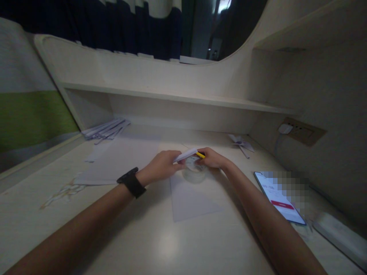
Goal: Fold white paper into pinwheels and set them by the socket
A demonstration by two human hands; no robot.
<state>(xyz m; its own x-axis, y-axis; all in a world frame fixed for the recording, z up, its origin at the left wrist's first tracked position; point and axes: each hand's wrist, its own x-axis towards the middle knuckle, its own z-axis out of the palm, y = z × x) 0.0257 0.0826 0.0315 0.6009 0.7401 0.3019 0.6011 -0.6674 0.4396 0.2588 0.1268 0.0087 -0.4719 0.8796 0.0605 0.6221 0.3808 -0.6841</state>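
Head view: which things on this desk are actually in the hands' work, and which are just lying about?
In hand:
left hand and right hand, both on the rolled white paper
yellow stick at the roll's right end
tape roll just under the hands
flat sheet below it

Lying about:
phone
paper stack
folded paper piece
wall socket

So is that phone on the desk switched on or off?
On. The phone lies flat on the desk by the right forearm, its screen lit white with a red bar.

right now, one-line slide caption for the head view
Both hands, left hand and right hand, hold rolled paper around a yellow pencil above a tape roll.
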